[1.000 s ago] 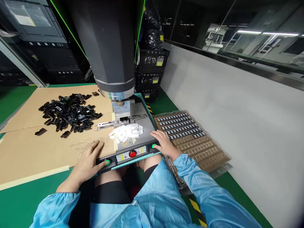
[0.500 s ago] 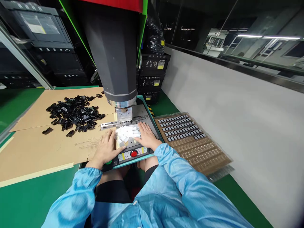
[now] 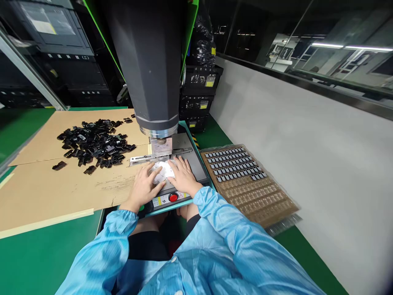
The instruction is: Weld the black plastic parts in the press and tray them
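Both hands rest on the grey plate (image 3: 192, 162) of a press machine, under its big dark cylinder (image 3: 150, 61). My left hand (image 3: 144, 184) lies at the left of a small heap of white parts (image 3: 163, 171), fingers spread and touching it. My right hand (image 3: 183, 175) covers the heap's right side, fingers pointing toward the silver fixture (image 3: 160, 147) beneath the cylinder. Whether either hand grips a white part is hidden by the fingers. A red button (image 3: 173, 197) sits on the front panel just below the hands.
A pile of small black plastic parts (image 3: 93, 143) lies on brown cardboard (image 3: 55, 184) to the left. A brown tray (image 3: 264, 192) with rows of dark parts sits to the right, by a white wall. Black crates (image 3: 199, 94) stand behind the machine. Green table surface (image 3: 46, 254) is nearest me.
Both hands left the green buttons at the panel's corners and moved inward and forward onto the heap of white parts. The view shifted slightly.
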Demonstrator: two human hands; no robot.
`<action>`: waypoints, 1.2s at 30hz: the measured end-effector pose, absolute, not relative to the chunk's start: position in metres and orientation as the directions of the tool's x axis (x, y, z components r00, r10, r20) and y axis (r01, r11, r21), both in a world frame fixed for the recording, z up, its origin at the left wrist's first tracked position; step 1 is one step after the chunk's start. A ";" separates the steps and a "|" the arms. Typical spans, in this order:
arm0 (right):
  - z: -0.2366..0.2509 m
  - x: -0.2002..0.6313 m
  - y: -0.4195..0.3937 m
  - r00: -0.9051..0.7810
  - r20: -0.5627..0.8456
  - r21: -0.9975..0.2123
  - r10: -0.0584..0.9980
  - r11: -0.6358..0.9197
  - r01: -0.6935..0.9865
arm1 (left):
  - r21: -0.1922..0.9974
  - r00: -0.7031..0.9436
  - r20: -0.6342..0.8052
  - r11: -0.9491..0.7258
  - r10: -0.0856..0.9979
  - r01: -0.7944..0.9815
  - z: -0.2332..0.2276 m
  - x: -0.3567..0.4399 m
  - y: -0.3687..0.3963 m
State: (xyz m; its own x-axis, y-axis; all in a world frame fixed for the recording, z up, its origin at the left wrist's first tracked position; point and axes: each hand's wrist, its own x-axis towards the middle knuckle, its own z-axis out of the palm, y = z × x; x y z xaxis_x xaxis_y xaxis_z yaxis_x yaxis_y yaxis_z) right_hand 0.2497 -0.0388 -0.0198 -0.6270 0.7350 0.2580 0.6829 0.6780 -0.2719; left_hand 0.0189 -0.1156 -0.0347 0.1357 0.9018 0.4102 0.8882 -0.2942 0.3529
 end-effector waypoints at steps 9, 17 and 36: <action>-0.017 0.256 -0.043 -0.689 0.352 -0.221 0.633 0.772 0.596 | 0.281 0.171 0.395 -0.296 0.903 0.913 -0.034 0.019 -0.119; -0.011 0.259 -0.046 -0.756 0.345 -0.190 0.557 0.830 0.525 | 0.277 0.091 0.418 -0.223 0.904 0.935 -0.038 0.010 -0.119; -0.008 0.273 -0.044 -0.743 0.349 -0.195 0.571 0.820 0.539 | 0.319 0.155 0.403 -0.297 0.902 0.900 -0.029 0.026 -0.118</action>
